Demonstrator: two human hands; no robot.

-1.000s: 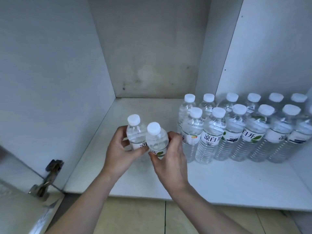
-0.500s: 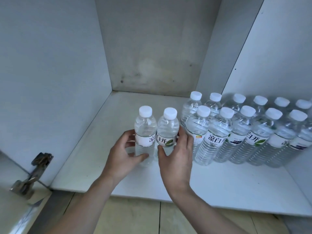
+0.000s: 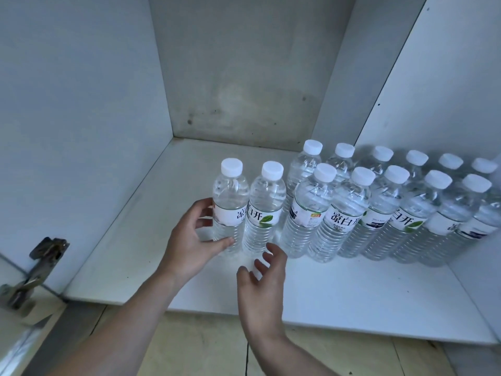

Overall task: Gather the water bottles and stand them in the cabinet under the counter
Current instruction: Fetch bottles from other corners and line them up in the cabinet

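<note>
While the left hand [image 3: 189, 240] curls around the lower half of the left bottle [image 3: 229, 210], thumb across the front and fingers behind, the right hand [image 3: 261, 280] hangs loose just in front of the right bottle [image 3: 264, 213], fingers relaxed and holding nothing. Both bottles stand upright on the cabinet floor [image 3: 339, 289], touching each other, just left of the block of bottles [image 3: 393, 210] that fills the right side in two rows.

So from where I'm sitting, the step is basically "let go cleanly and tidy the row." My take on doing it well:

- Open the left fingers straight out sideways, don't drag them up the label. These bottles are thin and ribbed, so I'd guess they squish and rock if you pull off at an angle.
- There's a small gap between the new pair and the front row. I'd nudge the pair right with flat fingers low on the body, not at the cap, since pushing high tips them.
- Mind the right wrist on the way out. It's near the front row, and one bump could domino the lot.

Plenty of bare floor remains on the left and in front for more bottles. Can't tell if any are left outside, nothing beyond the cabinet shows except a door hinge [image 3: 43, 256] at the left.
</note>
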